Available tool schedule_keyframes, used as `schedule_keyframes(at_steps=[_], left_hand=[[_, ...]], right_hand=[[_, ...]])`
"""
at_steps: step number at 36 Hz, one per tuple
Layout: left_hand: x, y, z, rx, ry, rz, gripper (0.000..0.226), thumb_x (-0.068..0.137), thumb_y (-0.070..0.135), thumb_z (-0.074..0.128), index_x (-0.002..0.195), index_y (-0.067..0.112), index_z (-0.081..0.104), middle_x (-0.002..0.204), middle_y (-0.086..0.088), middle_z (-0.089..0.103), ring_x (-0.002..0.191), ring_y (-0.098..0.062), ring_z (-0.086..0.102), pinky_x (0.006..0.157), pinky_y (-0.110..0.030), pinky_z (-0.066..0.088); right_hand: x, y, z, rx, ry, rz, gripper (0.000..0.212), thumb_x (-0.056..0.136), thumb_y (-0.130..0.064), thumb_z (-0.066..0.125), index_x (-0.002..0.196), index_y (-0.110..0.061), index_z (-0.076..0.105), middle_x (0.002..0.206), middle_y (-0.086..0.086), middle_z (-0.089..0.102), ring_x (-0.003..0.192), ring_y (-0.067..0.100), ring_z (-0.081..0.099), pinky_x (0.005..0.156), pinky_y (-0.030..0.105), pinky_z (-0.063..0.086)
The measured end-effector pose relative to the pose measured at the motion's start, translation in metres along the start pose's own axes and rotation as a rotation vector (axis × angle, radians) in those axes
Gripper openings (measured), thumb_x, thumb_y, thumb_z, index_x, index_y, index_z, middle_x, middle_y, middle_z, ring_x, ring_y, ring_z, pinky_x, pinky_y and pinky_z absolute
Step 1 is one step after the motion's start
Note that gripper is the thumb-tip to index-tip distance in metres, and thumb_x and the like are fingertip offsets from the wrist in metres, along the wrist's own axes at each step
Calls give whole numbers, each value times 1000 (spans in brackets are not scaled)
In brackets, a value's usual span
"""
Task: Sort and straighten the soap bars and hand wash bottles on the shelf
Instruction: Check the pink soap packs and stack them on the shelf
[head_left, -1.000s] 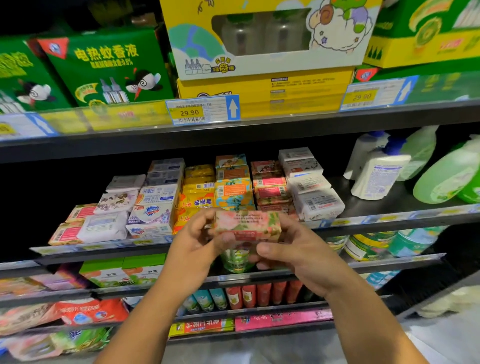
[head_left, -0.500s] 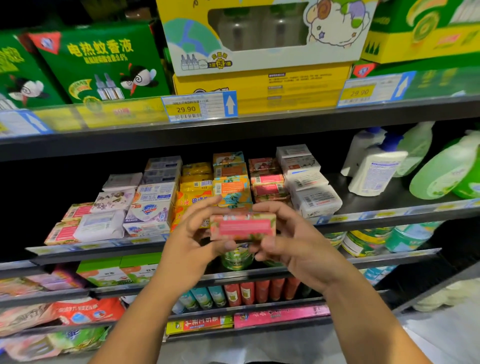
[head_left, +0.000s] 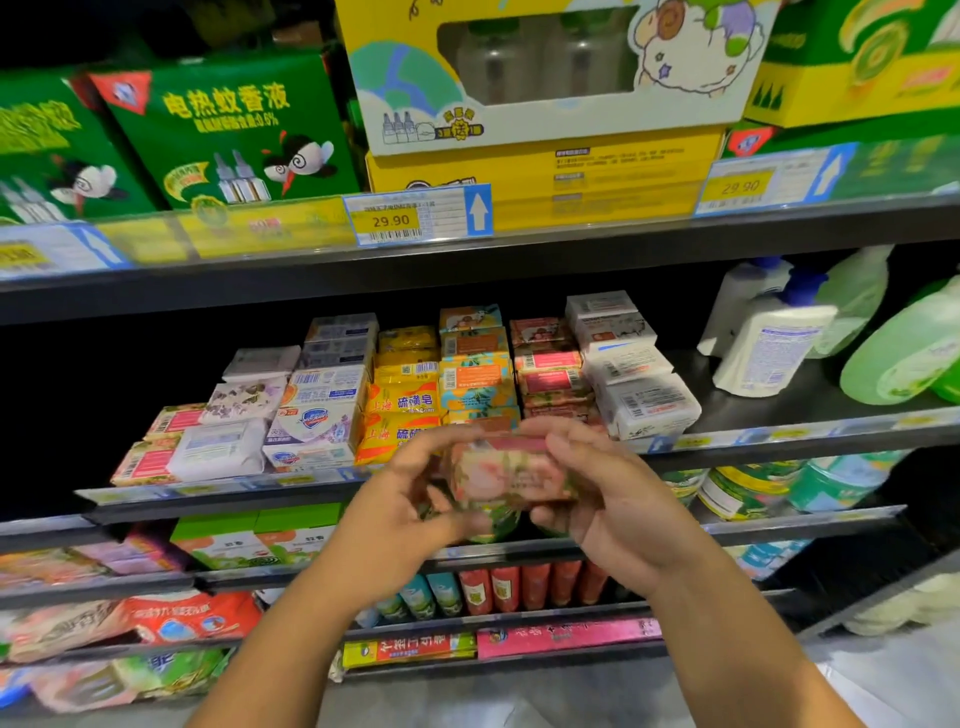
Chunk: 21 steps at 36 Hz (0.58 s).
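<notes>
Head view: both hands, left hand (head_left: 410, 499) and right hand (head_left: 613, 499), clasp one soap bar (head_left: 506, 475), unshelved; soap stacks (head_left: 405, 395) uneven, bottles (head_left: 769, 343) leaning — sorting unfinished.

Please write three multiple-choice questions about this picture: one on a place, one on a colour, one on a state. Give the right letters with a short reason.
1. Where is the white pump bottle?
A. on the same shelf as the stacked soap bars, to their right
B. on the top shelf
C. on the floor

2. What colour is its pump head?
A. red
B. blue
C. black

3. The pink floral soap bar is:
A. lying on the shelf
B. in one hand only
C. held between the left hand and the right hand

1 A: it stands right of the stacks; 2 B: the pump shows blue; 3 C: fingers of both hands curl round its ends.
</notes>
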<state>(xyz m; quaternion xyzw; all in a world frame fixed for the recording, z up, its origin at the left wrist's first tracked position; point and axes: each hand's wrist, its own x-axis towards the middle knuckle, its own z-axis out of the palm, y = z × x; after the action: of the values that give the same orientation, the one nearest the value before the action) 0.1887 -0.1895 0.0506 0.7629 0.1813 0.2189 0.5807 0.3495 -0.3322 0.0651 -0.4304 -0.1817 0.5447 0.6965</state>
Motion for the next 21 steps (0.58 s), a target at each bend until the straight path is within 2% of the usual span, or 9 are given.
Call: schedule_keyframes(at_steps=[2,3,6,9,13,15,17,18,21], left_hand=[[2,-1,-3,4,95,61,51,69,31,82,116,44,65,129,12,60,121,-16,58,97,-32,51],[2,0,-3,-26,131,75,50,69,33,80,116,40,66,130,9,59,123,-16,56,98,-31,50],[1,1,-2,-143,175,49,49,73,21,86,117,22,64,115,7,68,110,-13,63,88,-25,53],[0,5,1,-181,186,31,50,72,13,86,116,19,61,106,10,71,101,-10,67,81,-23,55],[1,12,4,-205,275,78,52,61,23,84,110,31,67,106,12,71,100,-7,66,77,-22,56],[3,17,8,-211,276,120,54,55,27,92,102,41,70,105,11,70,100,-9,67,75,-22,56],[6,23,13,-246,253,145,58,51,33,97,101,41,69,101,11,70,100,-12,69,76,-23,57],[7,24,15,-225,233,161,59,51,36,96,103,40,68,98,11,69,99,-12,69,77,-24,57],[9,25,22,-117,198,176,60,52,34,92,105,44,66,93,13,67,93,-7,65,77,-20,53]], right_hand=[[-1,0,1,25,-116,17,43,78,-9,78,120,-12,69,110,18,72,84,26,71,65,26,60],[0,1,1,-26,-141,4,49,74,-1,78,120,-15,70,111,17,72,84,25,71,67,26,60],[5,6,4,-219,-96,-57,52,76,6,75,119,-21,69,108,10,73,84,21,70,70,28,58],[8,8,4,-324,-47,-113,44,81,2,73,118,-20,67,106,4,75,93,17,70,76,27,57],[11,10,4,-421,-7,-168,44,73,5,81,110,-17,69,105,-1,75,99,12,70,79,23,56],[13,16,6,-513,26,-188,44,72,6,84,107,-16,68,104,-1,74,99,14,70,81,28,58],[13,22,12,-626,31,-176,50,71,3,87,111,-17,66,109,1,73,105,20,69,88,34,58],[15,24,15,-677,34,-167,53,71,3,86,114,-19,65,111,0,73,106,20,69,89,32,58],[14,33,11,-848,-92,-225,41,81,9,74,107,-21,65,100,-2,75,93,19,71,73,23,59]])
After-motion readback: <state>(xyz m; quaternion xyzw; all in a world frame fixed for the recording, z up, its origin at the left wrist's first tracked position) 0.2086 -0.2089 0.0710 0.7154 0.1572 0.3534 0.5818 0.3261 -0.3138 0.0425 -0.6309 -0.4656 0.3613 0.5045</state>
